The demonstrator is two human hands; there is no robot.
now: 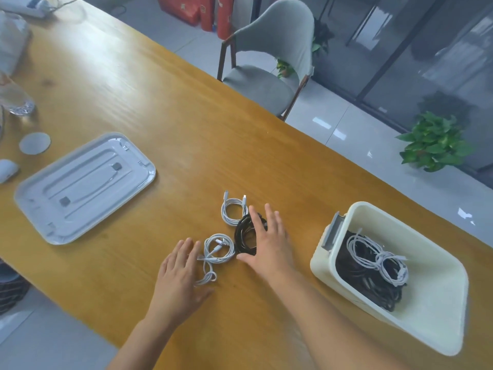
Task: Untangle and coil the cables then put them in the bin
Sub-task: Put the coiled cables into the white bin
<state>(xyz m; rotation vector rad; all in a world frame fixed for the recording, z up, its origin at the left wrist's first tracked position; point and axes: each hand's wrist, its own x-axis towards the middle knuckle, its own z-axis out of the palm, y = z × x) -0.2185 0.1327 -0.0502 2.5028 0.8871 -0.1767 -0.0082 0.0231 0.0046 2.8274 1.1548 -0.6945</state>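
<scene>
Table point(186, 108) carried bin point(437, 297), already part-filled with coils. Left of bin: black coil point(244, 236), two white coils point(233, 209) unbinned. Right hand point(269, 241) flat, spread over black coil; left hand point(178, 271) spread, holding nothing. Judged gathering step; next needs grasping coil.

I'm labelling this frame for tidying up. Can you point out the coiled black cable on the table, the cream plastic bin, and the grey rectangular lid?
Coiled black cable point(241, 237): head view, left side of coil.
Cream plastic bin point(442, 295): head view, bare inner wall.
Grey rectangular lid point(88, 182): head view, centre panel.

Left hand point(179, 273), right hand point(268, 241): fingers straight.
</scene>
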